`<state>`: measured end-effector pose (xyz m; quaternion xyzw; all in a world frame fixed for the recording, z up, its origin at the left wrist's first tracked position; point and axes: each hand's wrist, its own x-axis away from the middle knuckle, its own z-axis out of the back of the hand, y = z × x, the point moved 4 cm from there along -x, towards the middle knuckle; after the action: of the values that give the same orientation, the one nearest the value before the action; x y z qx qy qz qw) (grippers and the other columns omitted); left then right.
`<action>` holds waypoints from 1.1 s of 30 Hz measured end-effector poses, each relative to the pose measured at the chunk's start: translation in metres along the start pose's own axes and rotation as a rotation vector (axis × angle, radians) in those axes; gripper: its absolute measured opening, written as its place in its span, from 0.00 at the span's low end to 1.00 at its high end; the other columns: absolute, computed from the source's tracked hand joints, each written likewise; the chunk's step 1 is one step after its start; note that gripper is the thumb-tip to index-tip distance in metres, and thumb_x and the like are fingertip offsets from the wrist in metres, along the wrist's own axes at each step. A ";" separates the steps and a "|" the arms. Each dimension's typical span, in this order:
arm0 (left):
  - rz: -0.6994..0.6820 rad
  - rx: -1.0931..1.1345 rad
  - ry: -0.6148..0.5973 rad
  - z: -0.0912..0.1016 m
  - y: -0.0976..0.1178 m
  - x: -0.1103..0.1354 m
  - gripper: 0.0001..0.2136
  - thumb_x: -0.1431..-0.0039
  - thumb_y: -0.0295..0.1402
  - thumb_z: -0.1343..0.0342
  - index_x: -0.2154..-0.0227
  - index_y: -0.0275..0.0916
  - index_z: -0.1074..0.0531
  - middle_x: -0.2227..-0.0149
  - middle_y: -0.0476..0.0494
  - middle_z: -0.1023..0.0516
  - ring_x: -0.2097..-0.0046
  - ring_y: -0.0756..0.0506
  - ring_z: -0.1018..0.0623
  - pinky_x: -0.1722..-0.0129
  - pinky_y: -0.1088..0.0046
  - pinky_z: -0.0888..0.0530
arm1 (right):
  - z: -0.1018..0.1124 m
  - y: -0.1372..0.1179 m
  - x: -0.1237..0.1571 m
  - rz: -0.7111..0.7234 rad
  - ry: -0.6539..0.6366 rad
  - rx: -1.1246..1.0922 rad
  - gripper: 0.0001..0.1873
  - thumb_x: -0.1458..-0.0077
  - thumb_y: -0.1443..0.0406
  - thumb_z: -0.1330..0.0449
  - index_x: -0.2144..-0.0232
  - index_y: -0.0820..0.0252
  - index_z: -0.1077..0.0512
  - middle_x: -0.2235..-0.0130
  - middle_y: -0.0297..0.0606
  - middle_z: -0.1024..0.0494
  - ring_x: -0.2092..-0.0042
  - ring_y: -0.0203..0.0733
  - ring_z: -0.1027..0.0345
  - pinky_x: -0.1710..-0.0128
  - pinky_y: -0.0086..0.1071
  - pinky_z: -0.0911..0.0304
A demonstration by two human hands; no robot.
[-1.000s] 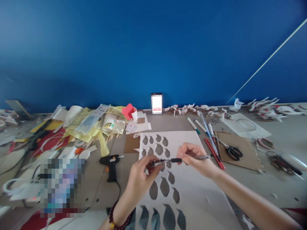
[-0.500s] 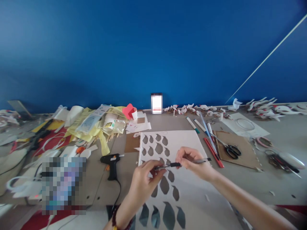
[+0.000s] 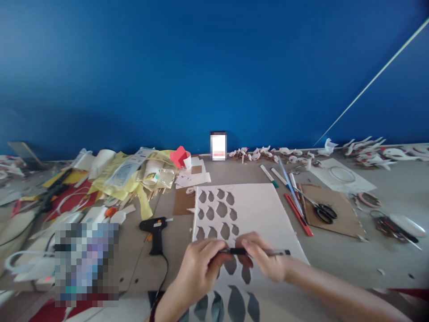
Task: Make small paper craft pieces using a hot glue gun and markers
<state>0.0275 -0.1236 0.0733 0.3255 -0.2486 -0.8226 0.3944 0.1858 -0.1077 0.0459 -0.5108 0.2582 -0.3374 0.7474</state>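
My left hand (image 3: 205,259) pinches the left end of a pen (image 3: 237,251) with a black grip and a clear barrel. My right hand (image 3: 268,259) has its fingers closed on the barrel, and the black end pokes out to the right. The pen lies roughly level between both hands, its tip hidden by the left fingers. Below is a white sheet (image 3: 264,210) with rows of leaf- or bird-shaped cut-outs down its left side; my hands cover some of them.
A black glue gun (image 3: 155,235) lies left of the sheet. Rightward are a red box-like stick (image 3: 299,215), markers (image 3: 269,175) and black-handled scissors (image 3: 324,212) on cardboard (image 3: 338,221). White bird shapes (image 3: 368,152) line the blue wall (image 3: 214,67). Yellow packaging (image 3: 117,179) is heaped at left.
Both hands have come lower and nearer to me with the pen. My left fingers have closed over its tip end, and the upper cut-outs show more.
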 end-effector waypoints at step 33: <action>-0.022 -0.594 -0.045 -0.038 -0.034 0.069 0.19 0.45 0.29 0.49 0.49 0.42 0.33 0.42 0.40 0.35 0.41 0.40 0.34 0.48 0.58 0.28 | 0.127 0.086 -0.128 -0.210 0.449 0.687 0.20 0.56 0.74 0.49 0.58 0.62 0.35 0.65 0.41 0.29 0.67 0.41 0.37 0.68 0.30 0.44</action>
<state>0.0062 -0.1660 0.0018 0.1801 -0.0023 -0.8705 0.4580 0.2177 0.0867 0.0141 -0.1694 0.2336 -0.5811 0.7609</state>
